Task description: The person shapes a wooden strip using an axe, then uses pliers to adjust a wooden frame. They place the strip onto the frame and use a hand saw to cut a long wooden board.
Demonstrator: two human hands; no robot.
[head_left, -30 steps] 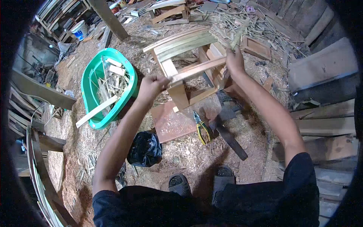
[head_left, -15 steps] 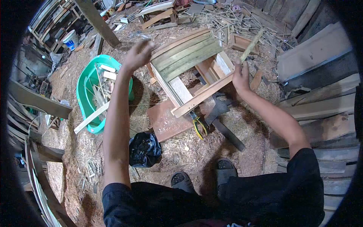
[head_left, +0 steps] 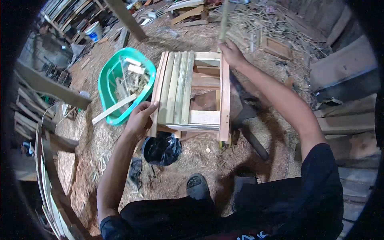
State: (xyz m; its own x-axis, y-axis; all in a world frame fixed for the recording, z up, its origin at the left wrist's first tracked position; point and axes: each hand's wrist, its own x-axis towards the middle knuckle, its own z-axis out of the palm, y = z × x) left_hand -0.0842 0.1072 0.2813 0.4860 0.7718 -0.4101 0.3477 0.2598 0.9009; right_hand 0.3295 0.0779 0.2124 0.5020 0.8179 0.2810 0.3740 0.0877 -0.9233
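A small wooden crate-like frame (head_left: 170, 88) is in front of me, with several pale slats side by side over its left part and an opening on its right. My left hand (head_left: 141, 120) is closed around the frame's lower left edge, thumb on top. At the upper right corner, my right hand (head_left: 233, 55) is closed on a thin wooden slat (head_left: 225, 20) that points away from me. That hand also rests against the end of the frame's right rail (head_left: 225, 96). Beneath the frame, a brown board shows through the opening.
A green tub (head_left: 105, 96) of wood scraps stands left, a long offcut across its rim. A black plastic bag (head_left: 162, 150) lies below the frame. A dark metal tool with a bar handle (head_left: 255, 144) sits right of it. Stacked boards (head_left: 344, 78) line the right; sawdust covers the ground.
The frame has turned counterclockwise, so its open side now faces right. My left hand has come down from the air onto its lower left edge. The slat in my right hand has swung left.
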